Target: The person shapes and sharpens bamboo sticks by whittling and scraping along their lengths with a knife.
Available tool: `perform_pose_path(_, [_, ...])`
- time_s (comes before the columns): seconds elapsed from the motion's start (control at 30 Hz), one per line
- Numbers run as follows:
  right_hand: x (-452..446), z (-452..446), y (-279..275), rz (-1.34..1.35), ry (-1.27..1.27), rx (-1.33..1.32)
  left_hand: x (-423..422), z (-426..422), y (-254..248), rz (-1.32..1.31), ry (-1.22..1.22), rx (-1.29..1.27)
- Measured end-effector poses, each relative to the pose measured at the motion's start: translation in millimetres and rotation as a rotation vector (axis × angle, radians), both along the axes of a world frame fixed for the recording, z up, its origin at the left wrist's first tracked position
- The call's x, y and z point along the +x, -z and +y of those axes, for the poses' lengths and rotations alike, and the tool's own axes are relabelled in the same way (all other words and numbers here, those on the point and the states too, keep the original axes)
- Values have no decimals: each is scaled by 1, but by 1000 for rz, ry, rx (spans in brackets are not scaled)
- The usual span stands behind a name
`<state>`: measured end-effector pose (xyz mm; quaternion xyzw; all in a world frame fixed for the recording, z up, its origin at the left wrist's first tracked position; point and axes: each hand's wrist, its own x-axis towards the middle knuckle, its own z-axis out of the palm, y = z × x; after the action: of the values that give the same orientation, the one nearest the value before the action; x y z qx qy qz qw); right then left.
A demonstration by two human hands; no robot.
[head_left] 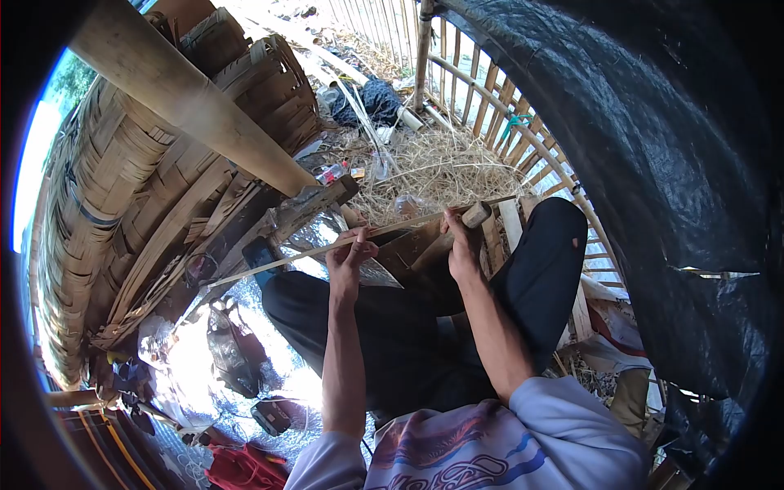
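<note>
A long thin bamboo strip (298, 256) runs from the lower left up to the right, across the front of my lap. My left hand (353, 249) is closed around it near its middle. Further right, my right hand (460, 245) pinches the same strip, close to the round end of a wooden piece (476, 215). Beneath the strip, between my knees, is a brown wooden board (412, 249). The strip's right end reaches past my right hand towards the bamboo fence.
Large woven bamboo panels (122, 180) and a thick bamboo pole (192, 98) stand at the left. Straw (457, 167) lies ahead. Black plastic sheeting (645, 155) hangs at the right, beside a bamboo fence (539, 151). A red cloth (245, 467) lies at lower left.
</note>
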<state>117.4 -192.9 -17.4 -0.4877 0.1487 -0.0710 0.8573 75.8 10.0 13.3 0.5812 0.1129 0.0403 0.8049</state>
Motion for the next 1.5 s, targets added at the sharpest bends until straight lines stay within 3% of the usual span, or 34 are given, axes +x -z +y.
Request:
perform_pose_path(0.43, [7, -14, 3, 83, 80, 84, 1, 27, -1, -115, -231, -155])
perform_pose_path(1.0, [11, -18, 4, 119, 150, 99, -1, 41, -8, -101, -446, -178])
perform_pose_path(1.23, [10, -15, 8, 341, 133, -27, -21, 67, -32, -505, -373, -353])
perform_pose_path(1.33, [9, -5, 6, 320, 120, -91, -26, 83, -36, -633, -313, -427])
perform_pose_path(1.37, [9, -2, 10, 278, 81, -127, -26, 73, -53, -566, -481, -402])
perform_pose_path(1.5, [13, -2, 11, 244, 136, -137, -24, 57, -81, -566, -662, -357])
